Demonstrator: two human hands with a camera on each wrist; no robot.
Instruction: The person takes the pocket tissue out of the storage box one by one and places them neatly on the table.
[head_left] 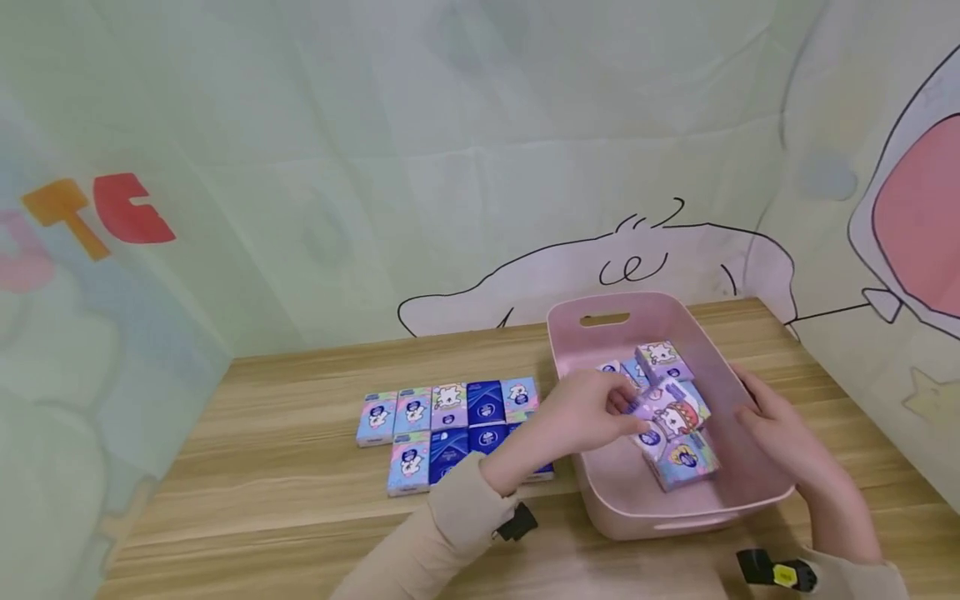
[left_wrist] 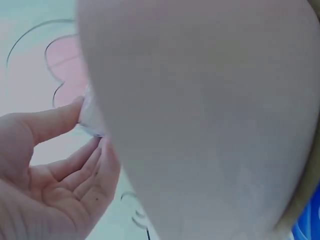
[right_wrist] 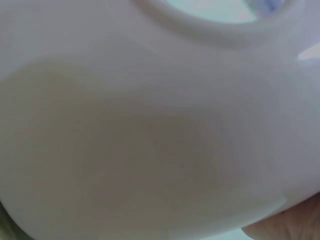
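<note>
My left hand [head_left: 588, 408] reaches over the near left side of a pink plastic basket [head_left: 573, 333]. Between its thumb and fingers it pinches a purple cartoon-printed pocket tissue pack [head_left: 667, 410]. The left wrist view has the same hand [left_wrist: 65, 175] pinching the pale edge of the pack [left_wrist: 92, 116], partly hidden behind the basket wall [left_wrist: 200, 120]. Under and around that pack lie several more tissue packs [head_left: 682, 460] in the basket. My right hand [head_left: 783, 433] grips the basket's right rim; only a bit of it [right_wrist: 285, 225] shows in the right wrist view, beside the basket wall [right_wrist: 150, 140].
Left of the basket, tissue packs [head_left: 412, 411] in blue and pastel prints lie in two rows on the wooden table [head_left: 300, 433]; the left forearm covers part of the near row. A printed cloth backdrop [head_left: 375, 167] hangs behind the table.
</note>
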